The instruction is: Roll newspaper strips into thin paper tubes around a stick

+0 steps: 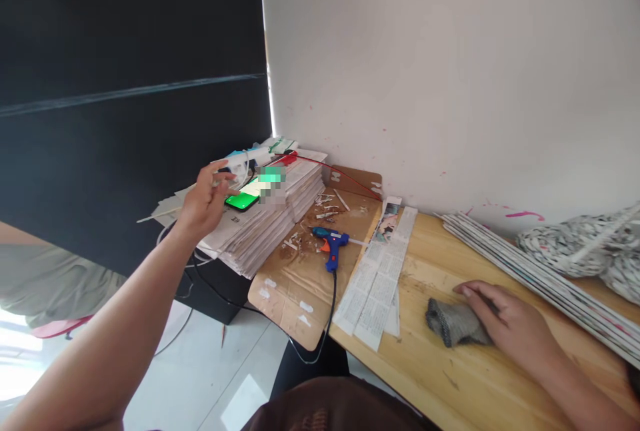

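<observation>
Left hand spread, fingertip at the lit phone, left of centre! Right hand draped over grey cloth, lower right, grip unclear. Paper rods look finished; newspaper strips lie flat, apparently unrolled.

Phone screen partly behind blurred squares, paper rods cut off at the right edge

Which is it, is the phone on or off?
On: the smartphone by the left hand is lit up bright green.
</observation>
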Demonstrator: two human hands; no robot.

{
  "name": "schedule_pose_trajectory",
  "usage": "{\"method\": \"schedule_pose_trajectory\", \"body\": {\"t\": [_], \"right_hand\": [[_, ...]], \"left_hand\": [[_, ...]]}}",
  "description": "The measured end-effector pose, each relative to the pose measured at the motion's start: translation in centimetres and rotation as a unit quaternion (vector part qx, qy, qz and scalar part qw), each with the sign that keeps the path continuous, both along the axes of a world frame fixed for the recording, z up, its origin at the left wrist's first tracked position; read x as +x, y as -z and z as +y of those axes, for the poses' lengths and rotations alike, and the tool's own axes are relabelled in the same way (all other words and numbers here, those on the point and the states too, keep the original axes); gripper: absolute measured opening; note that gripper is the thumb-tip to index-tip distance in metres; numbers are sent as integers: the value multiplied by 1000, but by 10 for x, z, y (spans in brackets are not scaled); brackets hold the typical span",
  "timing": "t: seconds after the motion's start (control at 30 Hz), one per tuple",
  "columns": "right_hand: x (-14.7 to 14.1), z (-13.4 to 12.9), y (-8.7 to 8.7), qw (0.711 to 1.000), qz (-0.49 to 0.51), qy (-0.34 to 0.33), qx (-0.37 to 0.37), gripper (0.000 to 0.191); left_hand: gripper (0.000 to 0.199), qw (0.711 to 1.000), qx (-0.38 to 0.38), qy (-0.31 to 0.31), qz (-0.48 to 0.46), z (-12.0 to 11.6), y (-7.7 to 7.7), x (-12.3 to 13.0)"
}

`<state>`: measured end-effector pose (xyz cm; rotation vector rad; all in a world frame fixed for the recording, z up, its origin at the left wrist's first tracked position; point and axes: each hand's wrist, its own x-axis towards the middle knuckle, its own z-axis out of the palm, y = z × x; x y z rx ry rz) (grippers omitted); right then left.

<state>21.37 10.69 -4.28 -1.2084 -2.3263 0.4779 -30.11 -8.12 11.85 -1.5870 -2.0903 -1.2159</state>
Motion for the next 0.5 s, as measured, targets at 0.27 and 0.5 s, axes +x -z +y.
{"method": "schedule_pose_trajectory", "body": {"t": [0.27, 0.5], "right_hand": [[1, 1, 1, 1000, -5, -1, 18, 33], [0, 0, -1, 1000, -1, -7, 19, 32]], "left_hand": [[57, 991, -129, 10, 27, 23, -4, -2], [63, 996, -6, 88, 18, 75, -26, 20]]}}
